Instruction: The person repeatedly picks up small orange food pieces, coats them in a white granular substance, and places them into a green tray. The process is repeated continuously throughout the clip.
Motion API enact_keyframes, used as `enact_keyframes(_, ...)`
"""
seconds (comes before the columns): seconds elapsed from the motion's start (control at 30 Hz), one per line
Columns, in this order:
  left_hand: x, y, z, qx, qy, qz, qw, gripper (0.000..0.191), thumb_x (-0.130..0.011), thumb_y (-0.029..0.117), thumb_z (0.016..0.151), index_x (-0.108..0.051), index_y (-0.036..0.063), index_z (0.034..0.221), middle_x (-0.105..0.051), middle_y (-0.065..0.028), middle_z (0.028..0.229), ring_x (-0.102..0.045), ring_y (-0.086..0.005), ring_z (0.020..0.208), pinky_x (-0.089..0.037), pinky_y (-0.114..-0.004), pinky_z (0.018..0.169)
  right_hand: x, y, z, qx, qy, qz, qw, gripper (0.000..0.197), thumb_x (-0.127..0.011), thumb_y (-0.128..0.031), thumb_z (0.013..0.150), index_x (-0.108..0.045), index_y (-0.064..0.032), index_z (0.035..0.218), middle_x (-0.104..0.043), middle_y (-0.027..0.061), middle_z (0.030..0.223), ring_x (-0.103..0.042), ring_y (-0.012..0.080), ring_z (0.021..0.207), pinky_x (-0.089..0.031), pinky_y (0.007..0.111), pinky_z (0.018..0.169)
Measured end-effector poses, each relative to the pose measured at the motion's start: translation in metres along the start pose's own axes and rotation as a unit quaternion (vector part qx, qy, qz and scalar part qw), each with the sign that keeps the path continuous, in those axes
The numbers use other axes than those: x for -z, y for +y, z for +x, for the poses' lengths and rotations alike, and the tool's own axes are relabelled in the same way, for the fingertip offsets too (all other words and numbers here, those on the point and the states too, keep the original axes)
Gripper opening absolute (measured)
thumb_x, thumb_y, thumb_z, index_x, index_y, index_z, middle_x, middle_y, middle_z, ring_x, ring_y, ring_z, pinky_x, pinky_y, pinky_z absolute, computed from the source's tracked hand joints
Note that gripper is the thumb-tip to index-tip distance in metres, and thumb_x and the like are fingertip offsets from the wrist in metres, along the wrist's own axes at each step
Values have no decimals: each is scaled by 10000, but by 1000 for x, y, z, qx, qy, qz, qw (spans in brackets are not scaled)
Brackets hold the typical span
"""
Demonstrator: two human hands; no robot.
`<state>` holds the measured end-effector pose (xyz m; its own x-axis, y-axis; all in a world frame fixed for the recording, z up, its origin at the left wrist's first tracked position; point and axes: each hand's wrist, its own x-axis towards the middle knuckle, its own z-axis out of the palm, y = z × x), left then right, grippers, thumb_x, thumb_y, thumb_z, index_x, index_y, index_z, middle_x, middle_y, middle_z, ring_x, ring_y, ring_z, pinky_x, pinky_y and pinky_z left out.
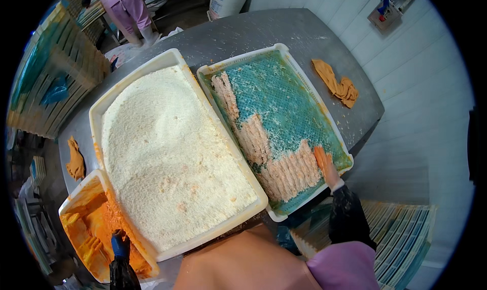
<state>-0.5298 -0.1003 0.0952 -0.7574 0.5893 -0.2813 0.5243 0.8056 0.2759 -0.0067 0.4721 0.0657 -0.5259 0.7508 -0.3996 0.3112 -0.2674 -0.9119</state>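
Note:
My left hand (121, 244), in a dark blue glove, reaches into a small white tub (99, 173) of orange batter (95, 217); its fingers look curled, and whether they hold anything is not visible. My right hand (325, 163), in a pale glove stained orange, lies flat with fingers extended beside the end of a row of crumb-coated strips (291, 172). Those strips rest on a green mesh liner (281, 100) in a white plastic tray (312, 88). Between the hands stands a large white bin (213, 119) of pale breadcrumbs (163, 138).
Crumpled orange-brown cloths (336, 82) lie on the grey metal table (262, 24), at right and far left. Stacked trays stand at left (64, 73) and lower right (399, 229). Beyond the table are a person in purple clothes (123, 5) and a white sack (228, 1).

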Motion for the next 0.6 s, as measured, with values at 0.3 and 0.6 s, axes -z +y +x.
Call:
enact_keyframes(0.3,-48,-44,37,126,-96,-361,919,270,-487,3,835,-540,8,1100,-583,-152,1047,-545,-245,982,-438,-364,854,2,-23,-24,-233,80,-277,929,555,-277,-414,979,-335,-14,1359,-389,135,1357,-385,256,1218,-282,322,999)
enact_keyframes(0.6,-38,1,-44,26,-249,-158,955,329,-714,245,734,-648,36,980,-635,-192,860,-612,-285,752,-480,-347,714,-131,-88,-19,130,-47,-180,974,447,-308,-183,989,-286,41,1376,-342,151,1401,-329,242,1289,-235,331,1069)
